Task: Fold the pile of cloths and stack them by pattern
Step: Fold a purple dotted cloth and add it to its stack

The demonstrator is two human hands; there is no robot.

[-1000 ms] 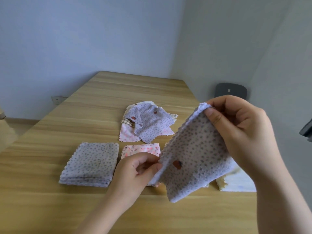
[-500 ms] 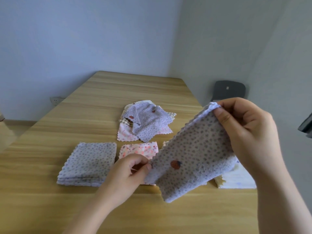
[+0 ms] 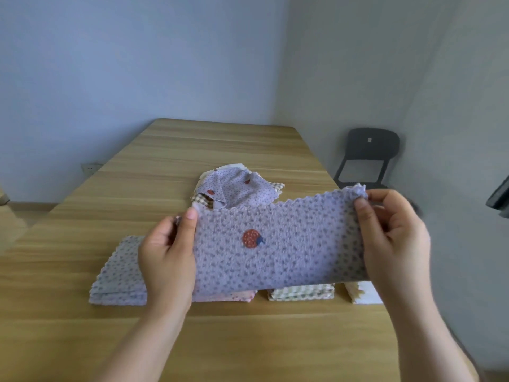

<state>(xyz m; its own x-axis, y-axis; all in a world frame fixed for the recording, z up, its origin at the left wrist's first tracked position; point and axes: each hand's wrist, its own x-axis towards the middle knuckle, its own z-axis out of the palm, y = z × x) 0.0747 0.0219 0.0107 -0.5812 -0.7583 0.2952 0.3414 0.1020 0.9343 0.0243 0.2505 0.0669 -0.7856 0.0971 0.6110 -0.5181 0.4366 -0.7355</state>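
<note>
I hold a lilac dotted cloth (image 3: 278, 244) with a red strawberry print stretched wide above the table. My left hand (image 3: 168, 255) pinches its left end and my right hand (image 3: 394, 238) pinches its right end. Behind it lies the unfolded pile (image 3: 237, 188) of mixed cloths. Folded stacks sit in a row under the held cloth: a lilac dotted stack (image 3: 121, 274) at left, a pink floral stack (image 3: 234, 296), a checked stack (image 3: 301, 293) and a cream stack (image 3: 363, 295), all partly hidden.
The wooden table (image 3: 220, 150) runs back to a blue wall. A black chair (image 3: 369, 158) stands past the table's right edge. A dark object (image 3: 500, 197) sticks in at the right border.
The cloth went from hanging slanted and bunched to being pulled out flat and level. My left hand rose and moved left; my right hand shifted right and a little down.
</note>
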